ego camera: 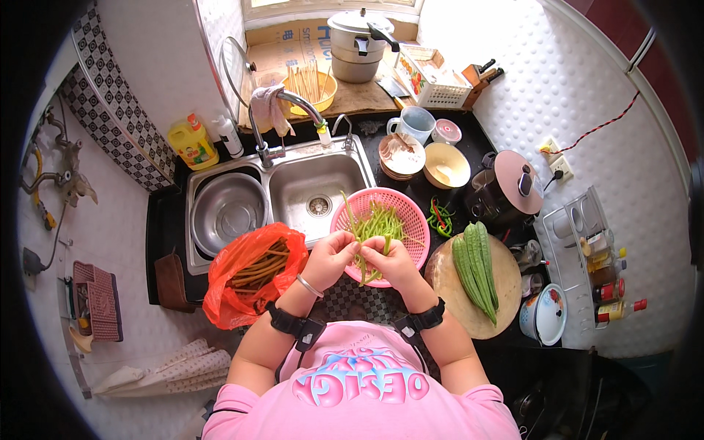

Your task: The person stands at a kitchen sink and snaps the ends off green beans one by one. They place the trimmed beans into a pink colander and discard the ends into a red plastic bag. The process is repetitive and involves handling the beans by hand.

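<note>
Over the near side of a pink plastic colander (421,220), my left hand (333,258) and my right hand (389,258) meet with their fingertips close together. Both pinch green vegetable stems (386,246); where one stem ends and another begins is hard to tell. Cut or snapped green stems (379,221) lie in the colander below. A red plastic bag (220,297) holding long brown stalks (258,269) is just left of my left hand. Right of the colander, ridged green gourds (476,264) rest on a round wooden chopping board (509,297).
A double steel sink (352,165) with a steel basin (228,212) lies ahead and left. Red and green chillies (440,217), bowls (446,165), a mug (416,124) and an electric cooker (509,184) stand right. A cleaver (393,88) lies behind, near a pressure cooker (358,52).
</note>
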{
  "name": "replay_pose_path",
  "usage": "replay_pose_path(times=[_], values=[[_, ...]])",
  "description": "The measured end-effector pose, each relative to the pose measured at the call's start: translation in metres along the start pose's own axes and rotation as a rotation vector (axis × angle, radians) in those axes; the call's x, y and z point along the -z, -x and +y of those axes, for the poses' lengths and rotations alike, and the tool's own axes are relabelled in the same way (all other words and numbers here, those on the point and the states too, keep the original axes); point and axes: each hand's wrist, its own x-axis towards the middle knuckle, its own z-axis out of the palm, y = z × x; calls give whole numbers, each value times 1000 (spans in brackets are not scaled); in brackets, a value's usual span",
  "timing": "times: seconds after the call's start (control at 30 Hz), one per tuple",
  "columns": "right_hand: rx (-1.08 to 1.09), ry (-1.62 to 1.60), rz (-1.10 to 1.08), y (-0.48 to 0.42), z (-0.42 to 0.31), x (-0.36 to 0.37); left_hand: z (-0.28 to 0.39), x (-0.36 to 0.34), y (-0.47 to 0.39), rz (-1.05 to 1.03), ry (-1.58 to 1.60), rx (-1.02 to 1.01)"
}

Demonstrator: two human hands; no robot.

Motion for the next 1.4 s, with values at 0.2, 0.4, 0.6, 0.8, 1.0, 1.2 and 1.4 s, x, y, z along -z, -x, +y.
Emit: replay_pose_path(times=[0.2,0.4,0.6,0.8,1.0,1.2,1.4], values=[[-52,-144,-75,0,-3,-2,-5,1,0,-24,118,21],[1,-151,106,-9,11,16,-5,4,1,-43,443,58],[33,-321,81,-9,14,11,3,-1,-1,-32,686,98],[92,-353,99,-8,9,28,-5,15,-2,113,750,60],[-8,208,277,-21,30,69,-19,17,-22,108,162,281],[25,291,425,-46,90,103,-71,0,-44,79,-353,365],[-89,-483,277,-26,19,54,-35,-36,-14,-194,-570,52]])
